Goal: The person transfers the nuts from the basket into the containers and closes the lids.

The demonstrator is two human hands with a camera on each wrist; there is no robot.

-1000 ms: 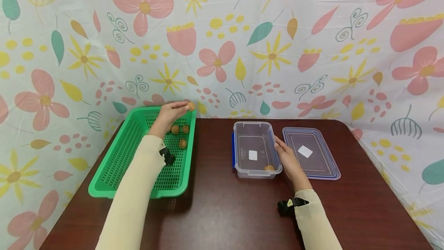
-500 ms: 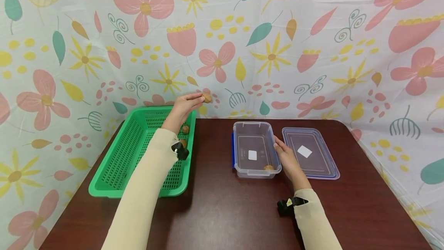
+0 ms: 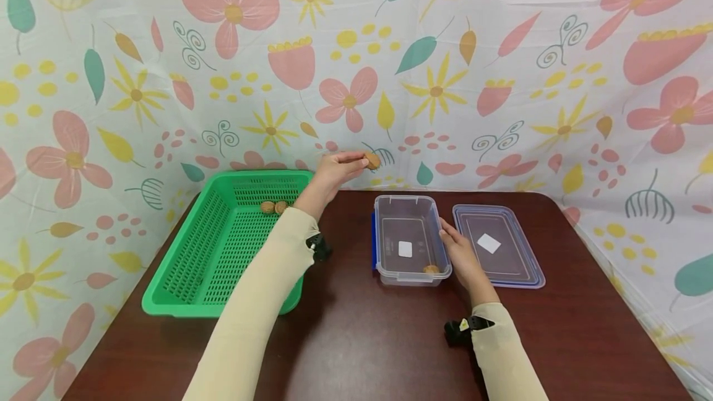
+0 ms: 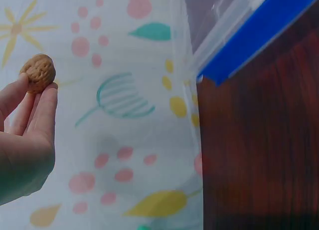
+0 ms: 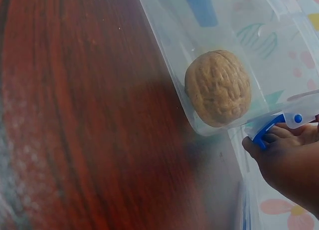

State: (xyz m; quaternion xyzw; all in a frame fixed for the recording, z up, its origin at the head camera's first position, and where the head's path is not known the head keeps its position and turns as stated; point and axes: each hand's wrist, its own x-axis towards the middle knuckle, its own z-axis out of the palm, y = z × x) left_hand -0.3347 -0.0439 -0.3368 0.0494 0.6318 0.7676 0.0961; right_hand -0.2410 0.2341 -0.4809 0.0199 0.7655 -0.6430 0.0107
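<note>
While pinched: walnut (image 3: 372, 160) at fingertips (image 3: 363, 158)

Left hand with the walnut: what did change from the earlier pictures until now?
The left hand, pinching a walnut, moved right from above the green basket toward the clear container; it is now between them, near the wall. The right hand stayed on the container's right side, and one walnut stayed inside.

above clear box (image 3: 409, 202): open, lid off | right wall: hand (image 3: 462, 257) | left: green basket (image 3: 184, 265)
</note>
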